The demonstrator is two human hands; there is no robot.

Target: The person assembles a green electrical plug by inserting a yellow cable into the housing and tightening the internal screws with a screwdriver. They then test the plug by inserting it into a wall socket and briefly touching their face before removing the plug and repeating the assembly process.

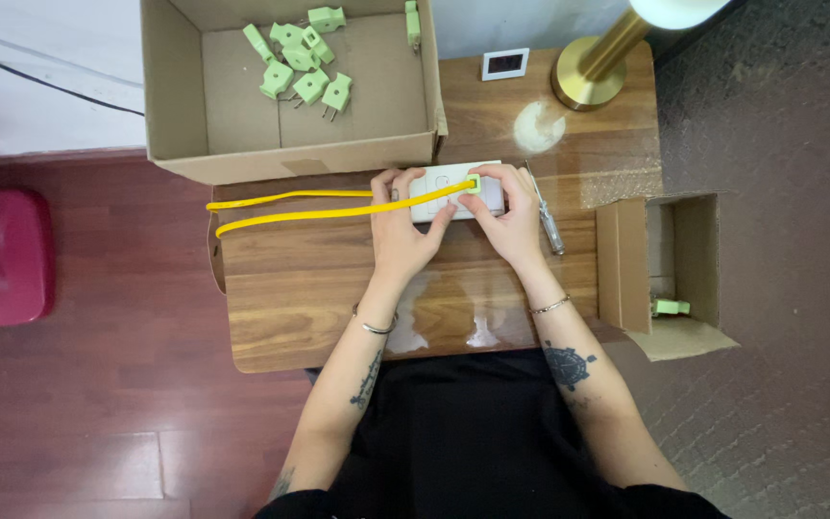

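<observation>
Both my hands are on the white power strip (446,197), which lies flat near the far edge of the desk (319,298), just in front of the big cardboard box (290,159).

Left hand (398,231): fingers curled over the strip's left end, thumb stretched along its near side. Pressing it down, not spread.

Right hand (511,216): fingers pressed together around the strip's right end, fingertips at the green plug (474,183) seated in the strip. Can't tell whether I'm pinching the plug or only touching it.

Yellow cable (290,207) runs from that plug leftward across the strip and my left hand, doubles into a loop, and hangs past the desk's left edge.

Screwdriver (545,216) lies just right of my right hand, near the desk's right edge.

More loose green plugs (300,62) sit in the big box. The smaller box (670,269) off the desk's right edge holds one green piece (670,308). Brass lamp base (588,77) stands at the far right corner, a small white square device (504,63) just left of it.
</observation>
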